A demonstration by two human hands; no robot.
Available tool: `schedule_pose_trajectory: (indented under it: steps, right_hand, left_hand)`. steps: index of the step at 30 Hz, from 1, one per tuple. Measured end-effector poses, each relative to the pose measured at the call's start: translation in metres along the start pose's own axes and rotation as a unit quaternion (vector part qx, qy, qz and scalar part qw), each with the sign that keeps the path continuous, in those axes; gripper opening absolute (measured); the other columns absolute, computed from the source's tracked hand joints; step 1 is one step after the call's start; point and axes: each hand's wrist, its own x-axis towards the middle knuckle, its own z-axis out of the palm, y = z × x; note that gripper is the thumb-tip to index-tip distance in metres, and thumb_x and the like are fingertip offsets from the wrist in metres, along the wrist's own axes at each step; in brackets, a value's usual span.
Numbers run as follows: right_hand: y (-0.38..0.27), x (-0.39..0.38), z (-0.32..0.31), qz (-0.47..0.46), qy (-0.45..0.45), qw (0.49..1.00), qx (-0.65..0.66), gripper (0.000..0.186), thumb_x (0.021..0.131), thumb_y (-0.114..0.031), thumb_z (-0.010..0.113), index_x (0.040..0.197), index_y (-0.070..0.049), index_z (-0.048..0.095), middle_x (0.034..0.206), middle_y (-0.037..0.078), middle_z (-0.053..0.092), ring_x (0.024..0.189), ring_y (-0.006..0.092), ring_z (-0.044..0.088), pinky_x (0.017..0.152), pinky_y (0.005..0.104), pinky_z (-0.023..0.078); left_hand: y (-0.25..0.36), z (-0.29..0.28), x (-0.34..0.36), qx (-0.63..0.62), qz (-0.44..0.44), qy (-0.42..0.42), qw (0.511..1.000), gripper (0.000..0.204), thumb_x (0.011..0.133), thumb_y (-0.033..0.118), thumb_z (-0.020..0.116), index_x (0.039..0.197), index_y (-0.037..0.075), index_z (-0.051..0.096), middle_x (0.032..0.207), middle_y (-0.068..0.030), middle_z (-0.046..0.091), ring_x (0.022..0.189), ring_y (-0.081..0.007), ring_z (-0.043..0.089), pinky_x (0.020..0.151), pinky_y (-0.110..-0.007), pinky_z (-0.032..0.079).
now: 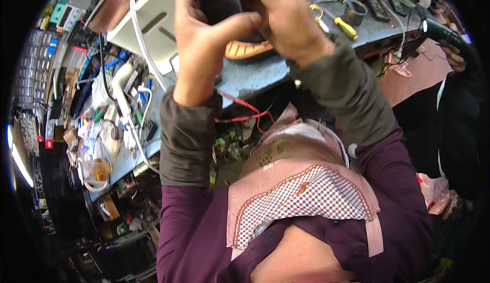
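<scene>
At the top edge of the head view, both my hands are raised over the workbench around a black, flat-sided thing (217,3). Its kind I cannot make out, since the frame cuts it off and my fingers cover part of it. My left hand (204,35) grips its left and near side, thumb stretched across toward the right. From the other side my right hand (288,17) closes on it, fingers partly hidden. Just beneath them on the bench lies an orange, curved, ridged piece (248,51).
A white slotted casing (155,30) and brown round vessel (111,6) stand left. A yellow-handled screwdriver (346,28) lies right. Red leads (245,114) hang over the bench edge (255,84). A white hose (121,81) crosses clutter. Another person's hand (454,58) shows far right.
</scene>
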Motion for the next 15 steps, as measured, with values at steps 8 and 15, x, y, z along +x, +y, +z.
schedule_pose_trajectory:
  steps: [8, 15]
  right_hand:
    - [-0.024, 0.004, -0.016, 0.009, -0.015, 1.0, 0.002, 0.044, 0.116, -0.024, 0.041, 0.146, 0.004, 0.057, 0.137, 0.014, 0.069, 0.124, 0.0228, 0.066, 0.11, 0.037, 0.051]
    - [-0.037, 0.019, -0.009, 0.06, 0.002, 0.99, 0.127, 0.051, 0.113, -0.024, 0.031, 0.146, 0.005, 0.056, 0.143, 0.019, 0.067, 0.132, 0.0299, 0.065, 0.12, 0.0446, 0.047]
  left_hand:
    - [-0.033, 0.02, 0.018, 0.101, 0.046, -0.011, 0.994, 0.088, 0.071, 0.002, 0.095, 0.143, -0.006, 0.045, 0.12, -0.0139, 0.069, 0.104, -0.02, 0.072, 0.09, -0.031, 0.06]
    - [-0.027, 0.021, 0.029, 0.286, 0.162, -0.055, 0.943, 0.097, 0.079, 0.008, 0.089, 0.157, 0.001, 0.034, 0.138, -0.0177, 0.06, 0.123, -0.028, 0.064, 0.107, -0.041, 0.052]
